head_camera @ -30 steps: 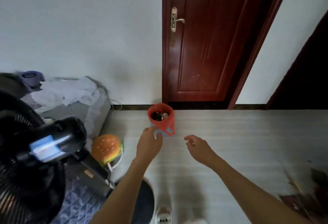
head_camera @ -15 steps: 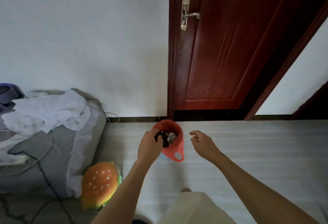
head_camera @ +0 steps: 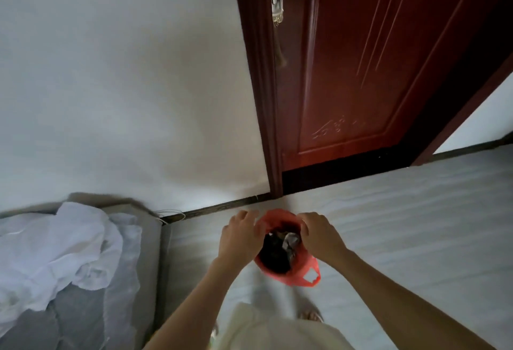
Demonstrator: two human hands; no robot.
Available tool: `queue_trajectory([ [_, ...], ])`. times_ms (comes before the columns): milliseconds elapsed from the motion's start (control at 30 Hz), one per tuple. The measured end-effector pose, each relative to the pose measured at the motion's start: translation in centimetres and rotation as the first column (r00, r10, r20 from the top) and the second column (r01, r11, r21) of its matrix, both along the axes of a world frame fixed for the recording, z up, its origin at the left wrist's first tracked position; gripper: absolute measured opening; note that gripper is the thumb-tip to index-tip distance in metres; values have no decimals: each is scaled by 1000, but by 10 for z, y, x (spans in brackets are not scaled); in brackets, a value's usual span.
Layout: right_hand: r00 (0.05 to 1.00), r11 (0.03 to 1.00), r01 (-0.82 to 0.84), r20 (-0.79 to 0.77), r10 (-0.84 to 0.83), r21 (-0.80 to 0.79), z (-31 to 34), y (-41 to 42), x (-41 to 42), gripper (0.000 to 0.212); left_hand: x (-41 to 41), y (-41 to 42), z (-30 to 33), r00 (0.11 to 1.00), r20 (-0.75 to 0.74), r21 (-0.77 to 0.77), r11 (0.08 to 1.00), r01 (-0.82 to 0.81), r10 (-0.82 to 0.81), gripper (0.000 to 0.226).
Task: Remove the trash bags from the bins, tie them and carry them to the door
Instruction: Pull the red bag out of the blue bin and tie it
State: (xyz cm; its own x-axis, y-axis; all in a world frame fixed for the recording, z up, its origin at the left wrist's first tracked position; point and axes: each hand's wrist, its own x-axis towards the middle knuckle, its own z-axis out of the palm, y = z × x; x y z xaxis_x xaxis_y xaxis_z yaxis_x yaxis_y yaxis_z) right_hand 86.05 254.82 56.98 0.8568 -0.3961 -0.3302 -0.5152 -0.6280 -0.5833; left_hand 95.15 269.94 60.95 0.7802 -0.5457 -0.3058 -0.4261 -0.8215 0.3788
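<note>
Thin red plastic trash bag (head_camera: 286, 276), mouth open and stuffed with dark rubbish and a scrap of silvery wrapper, sits on the pale striped floor (head_camera: 388, 225) right in front of the person, just short of the dark red wooden door (head_camera: 361, 72). Whether a bin stands inside it, I cannot tell.

Both hands are at the rim now. The left hand (head_camera: 241, 236) curls over the left edge, fingers bent round the plastic; the right hand (head_camera: 319, 236) pinches the right edge the same way. The bag lies directly between them, its mouth facing up, a loose carrying loop (head_camera: 311, 276) trailing toward the person's feet. Each hand looks equally near.

My read: gathering the rim comes next, drawing both sides inward for a knot. Off to the left, a grey bed (head_camera: 83, 308) carries a crumpled white sheet (head_camera: 55, 249).
</note>
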Motion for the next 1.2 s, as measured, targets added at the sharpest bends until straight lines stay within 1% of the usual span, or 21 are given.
queue_trajectory([
  [100,995,996,88,-46,-89,-22,-21,-8,26,34,48,-16,-27,987,-60,67,986,151,-147,36],
  [200,943,948,319,-109,-315,17,-52,-9,37,36,87,-35,-67,943,-122,107,941,322,-309,35],
  [300,830,833,551,-144,-539,53,-101,3,46,37,121,-48,-123,868,-182,102,869,484,-462,32],
  [367,753,754,653,-176,-635,70,-142,14,52,38,144,-53,-167,826,-214,96,830,550,-522,29],
  [433,672,677,732,-240,-700,77,-192,25,56,41,159,-57,-217,791,-231,76,800,595,-566,32],
  [533,590,599,798,-289,-754,66,-254,33,59,45,171,-63,-279,796,-215,68,804,590,-566,41],
  [600,561,579,814,-315,-766,41,-315,38,59,47,172,-65,-341,806,-218,68,815,575,-551,48],
  [667,546,575,818,-309,-778,-3,-371,40,58,51,171,-65,-395,808,-213,76,816,574,-549,56],
  [700,529,563,826,-310,-790,-24,-387,40,59,54,173,-64,-412,815,-212,75,823,564,-539,60],
  [800,470,503,863,-282,-836,-53,-462,44,63,62,181,-64,-487,859,-150,76,860,504,-490,65],
  [867,455,478,875,-204,-867,-80,-501,37,68,63,190,-74,-528,876,-124,61,878,475,-465,64],
  [933,482,489,864,-84,-872,-123,-525,27,77,58,199,-79,-553,906,-114,-5,912,410,-408,63],
  [1000,526,521,843,-1,-851,-135,-526,12,89,53,211,-83,-559,940,-69,-100,940,326,-333,57],
  [1033,541,534,835,14,-841,-134,-525,6,95,52,218,-83,-558,949,-42,-137,943,303,-311,54],
  [1133,583,563,807,89,-808,-176,-527,3,122,51,244,-74,-560,958,80,-228,931,285,-274,48],
  [1200,636,607,766,108,-764,-212,-531,7,139,55,260,-67,-565,953,184,-263,922,283,-240,43],
])
